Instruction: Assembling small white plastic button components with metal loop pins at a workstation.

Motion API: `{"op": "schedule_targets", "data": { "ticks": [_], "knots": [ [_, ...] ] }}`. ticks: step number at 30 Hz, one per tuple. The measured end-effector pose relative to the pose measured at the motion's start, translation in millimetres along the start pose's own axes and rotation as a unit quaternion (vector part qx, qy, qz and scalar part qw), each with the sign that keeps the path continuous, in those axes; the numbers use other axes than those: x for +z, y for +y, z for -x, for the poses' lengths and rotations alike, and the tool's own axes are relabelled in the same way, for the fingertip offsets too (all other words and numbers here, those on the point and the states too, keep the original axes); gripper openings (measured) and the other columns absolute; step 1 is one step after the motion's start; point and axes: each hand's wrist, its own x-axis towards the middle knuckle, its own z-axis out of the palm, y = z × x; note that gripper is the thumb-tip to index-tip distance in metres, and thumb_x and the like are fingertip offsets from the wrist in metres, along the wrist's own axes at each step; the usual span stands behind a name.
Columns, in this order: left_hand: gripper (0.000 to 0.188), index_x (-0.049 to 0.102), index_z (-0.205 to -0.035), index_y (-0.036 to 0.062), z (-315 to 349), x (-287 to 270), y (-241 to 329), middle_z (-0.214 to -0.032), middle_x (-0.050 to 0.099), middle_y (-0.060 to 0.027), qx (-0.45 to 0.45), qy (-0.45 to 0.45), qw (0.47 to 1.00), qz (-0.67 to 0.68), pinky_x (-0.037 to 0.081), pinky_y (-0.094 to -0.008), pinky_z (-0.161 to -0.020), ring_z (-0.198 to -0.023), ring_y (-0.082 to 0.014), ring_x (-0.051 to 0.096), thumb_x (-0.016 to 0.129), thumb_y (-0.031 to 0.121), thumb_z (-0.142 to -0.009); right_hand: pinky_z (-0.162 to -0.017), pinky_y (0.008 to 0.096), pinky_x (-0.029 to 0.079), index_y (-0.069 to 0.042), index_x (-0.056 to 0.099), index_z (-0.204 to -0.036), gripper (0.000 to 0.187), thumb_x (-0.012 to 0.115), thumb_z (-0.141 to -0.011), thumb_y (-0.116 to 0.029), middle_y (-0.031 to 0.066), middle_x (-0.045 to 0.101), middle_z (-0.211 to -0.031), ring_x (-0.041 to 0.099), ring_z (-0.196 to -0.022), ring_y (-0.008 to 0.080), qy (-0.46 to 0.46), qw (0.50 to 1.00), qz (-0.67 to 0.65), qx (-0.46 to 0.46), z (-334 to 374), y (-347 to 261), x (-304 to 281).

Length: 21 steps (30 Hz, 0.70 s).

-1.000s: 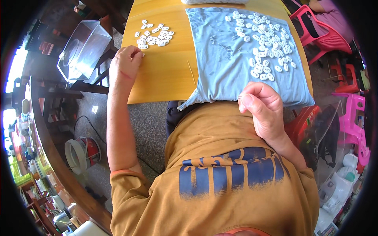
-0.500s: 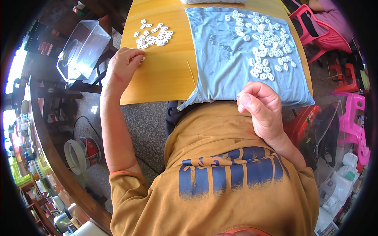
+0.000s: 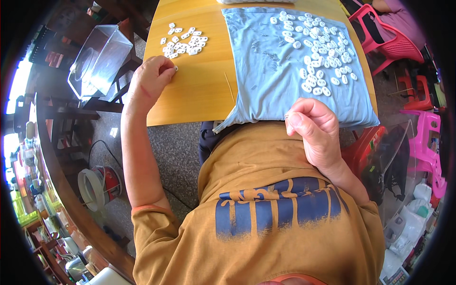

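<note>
My left hand (image 3: 153, 78) is over the table's left side, thumb and forefinger pinched on a small white piece (image 3: 176, 69). Just beyond it lies a loose pile of small white blocky pieces (image 3: 185, 46) with dark holes. My right hand (image 3: 314, 127) is raised at the near edge of a light blue cloth (image 3: 259, 92). Its thumb and forefinger are pressed together, with something tiny at the tips that I cannot make out. Many white oval pieces with two holes (image 3: 325, 50) cover the cloth's right part. Thin short dark slivers (image 3: 271, 56) are scattered on its left part.
A thin stick (image 3: 229, 85) lies on the wooden table (image 3: 194, 102) beside the cloth. A clear plastic bin (image 3: 102, 61) stands to the left. A pink chair (image 3: 392, 40) with a seated person is at far right, and a white bucket (image 3: 92, 190) stands on the floor at left.
My left hand has turned slightly, and the small white piece at its fingertips has shifted a little right and up. My right hand has hardly moved.
</note>
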Motion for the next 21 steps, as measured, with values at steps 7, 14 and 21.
{"op": "schedule_targets", "data": {
  "ticks": [7, 14, 21],
  "knots": [
    [0.016, 0.057, -0.083, 0.0002, 6.2, 3.3, 11.3, -0.081, 0.059, -0.0138, 0.005, 0.016, 0.999, -0.037, 0.045, -0.0329, -0.067, -0.072, -0.0255, 0.057, 0.06, 0.016, -0.077, -0.062, 0.0188, 0.042, -0.002, 0.057, -0.091, 0.01, 0.055, -0.088, -0.011, -0.002, 0.055, -0.076, 0.047, -0.069, 0.0031, 0.0, 1.0, -0.007, 0.007, 2.4, 0.0, 1.1],
    [0.015, 0.061, -0.093, 0.0007, 44.5, 42.6, 79.6, -0.074, 0.06, -0.001, -0.017, 0.12, 0.95, 0.287, 0.042, -0.0196, -0.057, -0.061, -0.0045, 0.049, 0.063, 0.009, -0.081, -0.06, 0.0165, 0.039, -0.001, 0.058, -0.089, 0.007, 0.056, -0.087, -0.008, -0.0027, 0.054, -0.076, 0.045, -0.067, 0.0017, -0.01, 1.0, -0.025, -0.014, 3.3, -3.1, 6.5],
    [0.02, 0.059, -0.101, 0.0003, 98.7, 61.0, 144.2, -0.084, 0.061, -0.0005, -0.077, -0.072, 0.741, 0.663, 0.041, -0.0153, -0.058, -0.065, -0.0031, 0.049, 0.063, 0.007, -0.083, -0.06, 0.015, 0.039, 0.0, 0.058, -0.089, 0.006, 0.057, -0.086, -0.005, -0.0024, 0.056, -0.078, 0.047, -0.069, 0.0001, -0.022, 0.999, -0.034, -0.004, 6.5, -10.5, 8.0]
  ]
}}
